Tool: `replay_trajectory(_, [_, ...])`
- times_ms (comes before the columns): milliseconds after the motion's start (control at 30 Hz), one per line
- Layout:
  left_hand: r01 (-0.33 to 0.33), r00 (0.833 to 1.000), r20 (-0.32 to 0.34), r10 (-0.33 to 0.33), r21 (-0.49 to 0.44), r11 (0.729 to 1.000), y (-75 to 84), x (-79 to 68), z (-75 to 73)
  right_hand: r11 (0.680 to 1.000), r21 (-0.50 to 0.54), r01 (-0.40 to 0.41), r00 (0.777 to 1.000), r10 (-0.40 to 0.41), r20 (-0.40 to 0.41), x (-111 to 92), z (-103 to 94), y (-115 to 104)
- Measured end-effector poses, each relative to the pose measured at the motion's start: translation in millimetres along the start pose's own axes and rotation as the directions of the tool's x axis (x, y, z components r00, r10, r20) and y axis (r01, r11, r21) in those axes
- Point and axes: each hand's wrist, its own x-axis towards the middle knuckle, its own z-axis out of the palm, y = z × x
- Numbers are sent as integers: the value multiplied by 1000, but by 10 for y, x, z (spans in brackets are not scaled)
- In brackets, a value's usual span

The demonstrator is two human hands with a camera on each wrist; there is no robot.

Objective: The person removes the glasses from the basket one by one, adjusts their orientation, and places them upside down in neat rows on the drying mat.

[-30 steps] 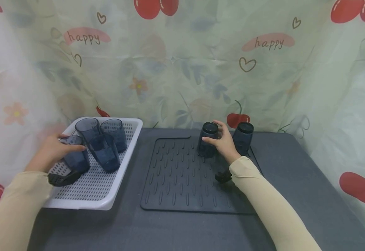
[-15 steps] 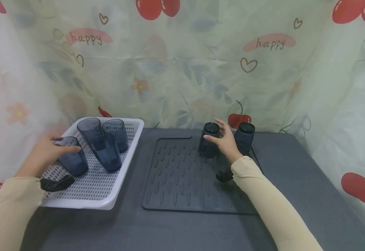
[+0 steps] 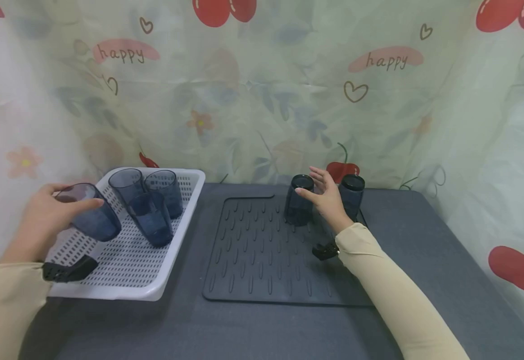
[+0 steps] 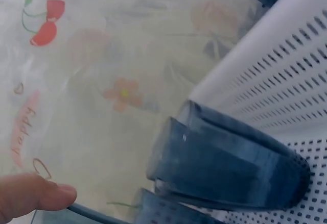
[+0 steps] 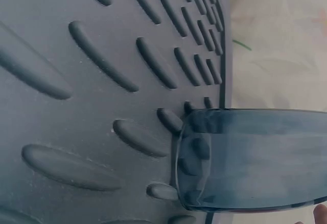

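Observation:
My left hand (image 3: pixel 45 215) grips a blue-tinted drinking glass (image 3: pixel 95 217), tilted and raised over the left side of a white perforated basket (image 3: pixel 153 291). Other blue glasses are in the basket: a leaning pair (image 3: pixel 151 220), one seemingly nested in the other, and a single glass (image 3: pixel 166 192) behind. At the back of a dark ridged drying mat (image 3: pixel 252 260), a glass (image 3: pixel 299 207) stands upside down. My right hand (image 3: pixel 329 200) is beside it, thumb at its side and fingers extended away. Its fingertips (image 5: pixel 320 214) show at the corner of the right wrist view.
A second upside-down glass (image 3: pixel 353 192) stands on the mat just right of my right hand, partly hidden by it. Dark grey cloth (image 3: pixel 189 325) covers the table. A patterned curtain (image 3: pixel 243 125) hangs close behind the basket and mat.
My left hand has lifted its glass up and left, tilting it more. My right hand has loosened around the standing glass and shifted slightly up and right; that glass stays put.

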Motion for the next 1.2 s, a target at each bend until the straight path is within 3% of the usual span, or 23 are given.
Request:
replay_trajectory(233, [44,994,-94,-46,-25,999,188,-147,-42,998,59,3,1000,-3,-2,-101,-67,-256])
replay_trajectory(367, [14,989,-148,-20,-41,999,263,-216,-50,998,60,8,1000,-7,-15,-159,-90,-400])
replay_trajectory(667, [-55,958,-288,-1,-186,981,452,-383,-37,990,141,15,999,-10,-31,-104,-147,-324])
replay_trajectory(867, [-167,942,-333,40,-364,916,605,-538,6,983,177,40,999,-35,-33,-102,-159,-309])
replay_trajectory(933, [-231,936,-345,75,-437,869,654,-600,43,981,189,46,999,-41,-31,-112,-158,-330])
replay_trajectory(1100, [-358,921,-351,170,-590,724,773,-753,171,976,206,66,998,-62,-23,-141,-158,-394])
replay_trajectory(1200, [-383,913,-359,194,-590,711,855,-844,252,974,211,80,997,-78,-18,-156,-160,-430])
